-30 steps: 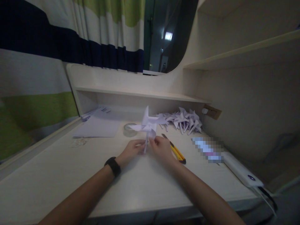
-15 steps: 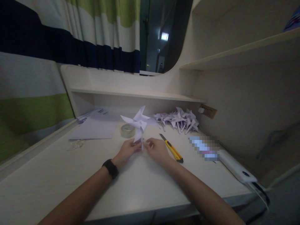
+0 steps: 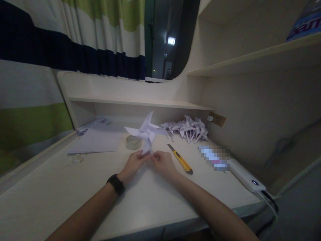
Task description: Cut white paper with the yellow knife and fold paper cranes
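A white paper pinwheel [image 3: 146,132] stands upright above the desk, its stick pinched between both hands. My left hand [image 3: 134,163], with a black band on the wrist, grips the stick from the left. My right hand [image 3: 163,163] grips it from the right, fingertips touching the left hand's. The lower end of the stick is hidden by my fingers.
A yellow utility knife [image 3: 181,159] lies just right of my right hand. A tape roll [image 3: 132,142] and a stack of paper sheets [image 3: 96,140] sit behind to the left. A pile of finished pinwheels [image 3: 187,128] lies under the shelf. A white power bank [image 3: 247,175] with cable is at the desk's right edge.
The pinwheel's blades have turned and it sits slightly lower and further left in view. Both hands stayed on the stick. The camera view drifted to the right.
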The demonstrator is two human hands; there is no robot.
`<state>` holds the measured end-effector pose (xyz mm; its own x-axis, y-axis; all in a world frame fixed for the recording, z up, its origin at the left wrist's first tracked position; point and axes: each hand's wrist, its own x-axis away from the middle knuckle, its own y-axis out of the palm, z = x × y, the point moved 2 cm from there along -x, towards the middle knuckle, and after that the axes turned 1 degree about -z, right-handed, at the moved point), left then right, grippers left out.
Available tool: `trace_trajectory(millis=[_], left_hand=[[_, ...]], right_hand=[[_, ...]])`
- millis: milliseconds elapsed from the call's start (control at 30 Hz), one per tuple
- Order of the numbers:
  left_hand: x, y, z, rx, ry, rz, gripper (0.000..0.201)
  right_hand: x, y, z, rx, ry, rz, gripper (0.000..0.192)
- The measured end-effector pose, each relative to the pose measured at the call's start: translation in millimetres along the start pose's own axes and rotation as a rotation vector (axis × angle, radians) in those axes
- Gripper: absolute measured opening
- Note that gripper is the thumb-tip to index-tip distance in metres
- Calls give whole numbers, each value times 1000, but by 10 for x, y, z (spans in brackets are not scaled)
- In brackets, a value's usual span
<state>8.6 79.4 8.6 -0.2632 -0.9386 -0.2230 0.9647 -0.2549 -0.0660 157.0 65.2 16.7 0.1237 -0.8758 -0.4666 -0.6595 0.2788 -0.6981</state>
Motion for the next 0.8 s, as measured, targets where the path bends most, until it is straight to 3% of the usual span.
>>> trace_trajectory(millis=[167,300,400,567,800], left_hand=[[9,-19,-29,19,-69,57,64],[13,-19,-72,-41,-136,80,58],[1,-17,-102,-73,-169,92,52],[-18,-13,-130,-74,-188,80,48],[-25,-23,-208,-63,-205,53,46]], right_hand=[[-325,-253,359,208,107,38,21],[-677,-576,914,339,231,49,21],[-838,-702,1314,419,346,30,21],[-984,-629,1708,500,487,4,20],[-1120,-462,1905,523,571,-23,26]])
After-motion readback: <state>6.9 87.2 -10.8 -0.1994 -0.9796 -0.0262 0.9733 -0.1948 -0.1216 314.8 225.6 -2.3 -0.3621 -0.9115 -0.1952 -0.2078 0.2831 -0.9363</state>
